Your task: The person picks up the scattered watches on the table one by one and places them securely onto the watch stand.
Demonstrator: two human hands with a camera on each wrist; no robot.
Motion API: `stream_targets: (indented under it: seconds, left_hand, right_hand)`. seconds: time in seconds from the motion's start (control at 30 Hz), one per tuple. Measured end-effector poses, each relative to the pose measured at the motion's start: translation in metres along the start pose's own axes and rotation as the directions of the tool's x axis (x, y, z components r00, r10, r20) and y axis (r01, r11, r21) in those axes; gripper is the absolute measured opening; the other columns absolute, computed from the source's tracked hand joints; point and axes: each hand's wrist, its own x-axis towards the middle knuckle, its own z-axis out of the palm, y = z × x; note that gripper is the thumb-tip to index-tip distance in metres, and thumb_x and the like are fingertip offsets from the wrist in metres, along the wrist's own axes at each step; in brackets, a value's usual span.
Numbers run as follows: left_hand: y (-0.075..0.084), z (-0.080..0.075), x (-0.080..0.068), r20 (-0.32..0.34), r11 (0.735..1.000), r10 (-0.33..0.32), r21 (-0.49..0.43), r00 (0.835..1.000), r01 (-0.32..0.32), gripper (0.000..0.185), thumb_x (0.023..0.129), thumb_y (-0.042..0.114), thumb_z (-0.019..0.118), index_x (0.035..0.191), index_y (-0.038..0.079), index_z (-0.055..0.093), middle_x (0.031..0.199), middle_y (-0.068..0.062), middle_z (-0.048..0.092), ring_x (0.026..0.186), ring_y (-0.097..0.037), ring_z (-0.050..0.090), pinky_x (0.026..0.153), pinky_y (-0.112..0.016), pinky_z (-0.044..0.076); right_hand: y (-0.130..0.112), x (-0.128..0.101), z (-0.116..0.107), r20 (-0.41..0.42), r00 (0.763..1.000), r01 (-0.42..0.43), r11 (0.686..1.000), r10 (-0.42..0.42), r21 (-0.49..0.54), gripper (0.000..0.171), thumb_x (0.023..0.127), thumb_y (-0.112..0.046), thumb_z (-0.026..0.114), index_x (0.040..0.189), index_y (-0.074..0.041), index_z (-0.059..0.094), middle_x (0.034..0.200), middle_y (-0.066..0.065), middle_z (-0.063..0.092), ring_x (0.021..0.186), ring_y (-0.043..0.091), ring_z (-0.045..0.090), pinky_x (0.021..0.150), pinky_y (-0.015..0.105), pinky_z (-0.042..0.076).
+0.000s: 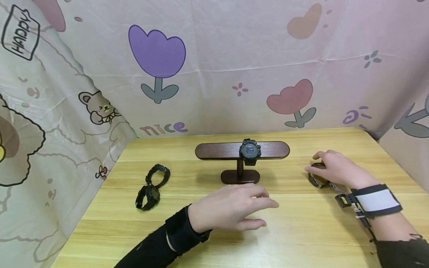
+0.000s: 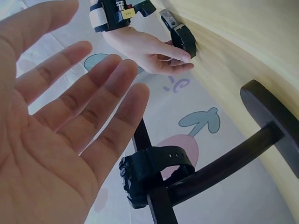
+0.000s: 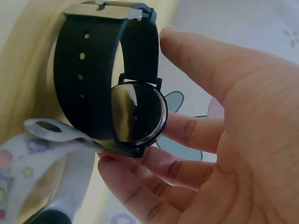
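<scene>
The left hand [image 1: 231, 208] is hovering above the counter [image 1: 288, 242] on the near side of the stand [image 1: 214, 150], its fingers spreading apart, its palm facing right and holding nothing. The right hand [image 1: 338, 169] is working well apart from it, at the right of the counter, where its fingers are curving round the far side of a black-strapped watch [image 3: 145, 109]; its thumb is showing just beside the strap, and whether the hand is clamping on it one cannot tell. That watch is standing on edge on the counter, its strap forming a loop and its round case leaning among the fingers. A pale patterned strap [image 3: 32, 163] is lying just beside it, toward the near side. The stand is occupying the middle of the counter, its brown bar resting on a short post and an oval foot. A digital watch [image 1: 250, 150] is hanging round the bar, slightly right of the post, its face pointing to the near side. At the left, two more black watches are sitting close together: a far one [image 1: 165, 180], its band making a ring, and a near one [image 1: 153, 194], its face turning right. Behind, a printed cloth [image 1: 214, 56] is covering the far side.
</scene>
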Motion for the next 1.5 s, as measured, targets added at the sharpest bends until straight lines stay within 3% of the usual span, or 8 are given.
stream_targets:
  seconds: [0.13,0.43,0.67,0.93,1.07,1.33,1.5]
  left_hand:
    - [0.0,0.001,0.0,0.024,1.0,-0.002,0.006,1.0,0.002,0.041,0.102,0.039,0.074,0.138,0.019,0.07,0.122,0.004,0.07,0.106,-0.008,0.064,0.087,-0.009,0.049]
    - [0.0,0.002,0.001,0.031,1.0,0.013,0.013,0.999,-0.013,0.04,0.103,0.038,0.074,0.137,0.018,0.07,0.121,0.004,0.069,0.103,-0.006,0.063,0.082,-0.008,0.047]
    - [0.0,0.003,0.001,0.03,1.0,0.009,0.005,0.999,-0.009,0.04,0.102,0.038,0.075,0.137,0.018,0.071,0.12,0.005,0.069,0.102,-0.006,0.062,0.081,-0.008,0.046]
    - [0.0,0.004,0.001,0.027,0.999,0.015,0.03,1.0,-0.016,0.04,0.102,0.039,0.074,0.137,0.019,0.07,0.12,0.005,0.069,0.102,-0.005,0.062,0.081,-0.008,0.047]
    - [0.0,0.003,0.001,0.027,1.0,0.01,0.024,1.0,-0.01,0.04,0.102,0.038,0.075,0.137,0.02,0.07,0.12,0.005,0.069,0.102,-0.006,0.063,0.082,-0.008,0.047]
    - [0.0,0.003,0.001,0.028,1.0,0.006,0.027,1.0,-0.007,0.04,0.102,0.038,0.075,0.136,0.019,0.071,0.122,0.005,0.07,0.102,-0.006,0.064,0.085,-0.01,0.049]
    - [-0.001,0.003,0.001,0.025,1.0,0.003,0.024,1.0,-0.003,0.041,0.101,0.039,0.076,0.137,0.019,0.071,0.122,0.004,0.07,0.104,-0.007,0.064,0.088,-0.011,0.05]
  right_hand:
    - [0.0,0.0,0.001,0.008,1.0,-0.011,1.0,0.011,0.003,0.064,0.1,-0.041,0.075,0.125,0.017,0.065,0.106,0.032,0.072,0.095,0.041,0.068,0.09,0.065,0.057]
    - [0.0,0.001,0.006,0.017,0.999,-0.041,0.999,0.041,0.01,0.07,0.101,-0.053,0.071,0.121,0.014,0.067,0.102,0.028,0.071,0.088,0.032,0.063,0.086,0.062,0.057]
    - [0.0,0.002,0.007,0.032,0.999,-0.038,0.999,0.038,0.021,0.062,0.1,-0.048,0.073,0.114,0.012,0.069,0.095,0.019,0.072,0.084,0.029,0.062,0.082,0.058,0.057]
    - [-0.002,0.002,0.006,0.028,1.0,-0.003,0.999,0.002,0.033,0.053,0.1,-0.039,0.076,0.113,0.011,0.07,0.088,0.008,0.073,0.082,0.025,0.064,0.087,0.061,0.058]
    - [-0.004,0.003,0.007,0.027,0.999,0.025,0.999,-0.026,0.04,0.048,0.1,-0.036,0.076,0.114,0.009,0.071,0.08,0.002,0.069,0.074,0.019,0.059,0.084,0.055,0.058]
    - [-0.009,0.006,0.012,-0.041,0.995,0.088,0.996,-0.086,0.031,0.048,0.095,-0.033,0.081,0.118,0.008,0.071,0.103,0.023,0.071,0.092,0.033,0.069,0.089,0.061,0.058]
    - [-0.015,0.008,0.015,-0.069,0.99,0.127,0.99,-0.123,0.054,0.046,0.093,-0.028,0.082,0.121,0.007,0.071,0.11,0.025,0.071,0.1,0.037,0.07,0.091,0.061,0.058]
